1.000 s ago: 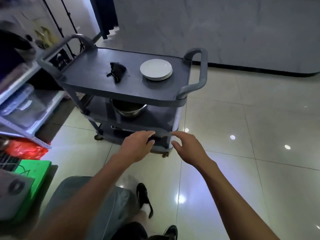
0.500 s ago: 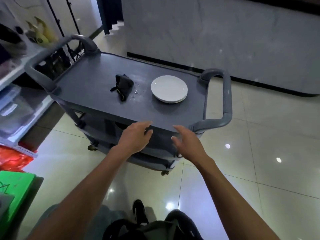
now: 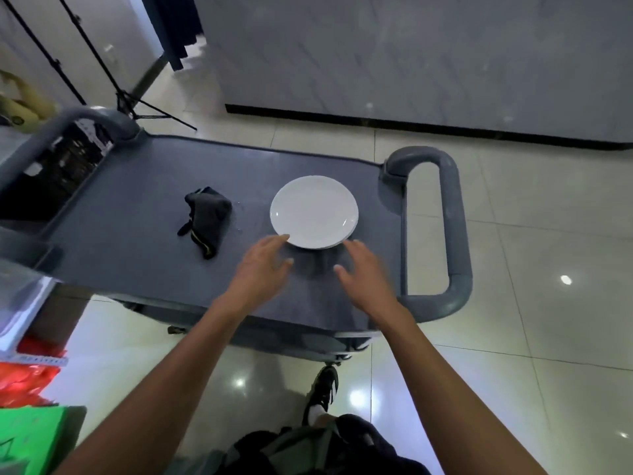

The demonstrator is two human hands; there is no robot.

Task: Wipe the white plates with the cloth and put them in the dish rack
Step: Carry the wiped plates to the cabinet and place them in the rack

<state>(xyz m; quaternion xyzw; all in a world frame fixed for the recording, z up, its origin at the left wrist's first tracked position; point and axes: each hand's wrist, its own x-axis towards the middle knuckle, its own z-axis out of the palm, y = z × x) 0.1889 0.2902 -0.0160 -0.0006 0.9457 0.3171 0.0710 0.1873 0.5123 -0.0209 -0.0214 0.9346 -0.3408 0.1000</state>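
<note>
Reaching over the near edge of the grey service cart (image 3: 137, 255), the person is bringing both hands toward the stack of white plates (image 3: 314, 211), which is sitting on the cart's top shelf towards its right end, near the looped push handle (image 3: 452, 231). The left hand (image 3: 263, 269) is spreading its fingers loosely, with the fingertips just touching or nearly touching the near-left rim of the top plate; the right hand (image 3: 364, 269) is hovering at the near-right rim, fingers relaxed and slightly blurred, so whether it is touching cannot be told. Neither hand is gripping anything.

The dark cloth (image 3: 207, 219) is lying crumpled on the shelf to the left of the plates, apart from them, with what looks like a few drops of water between the two. No dish rack is showing in this view.

Judging from this, the step in hand is lifting the top plate for wiping. Doing it well is probably calling for one hand to slide fingers under the rim while the thumb is pressing on top, taking only the uppermost plate, since the stack's edges are lying close together. The other hand is better freed for the cloth, which is within easy reach of the left. A wet glazed rim is likely to be slippery, so a firm pinch matters.
</note>
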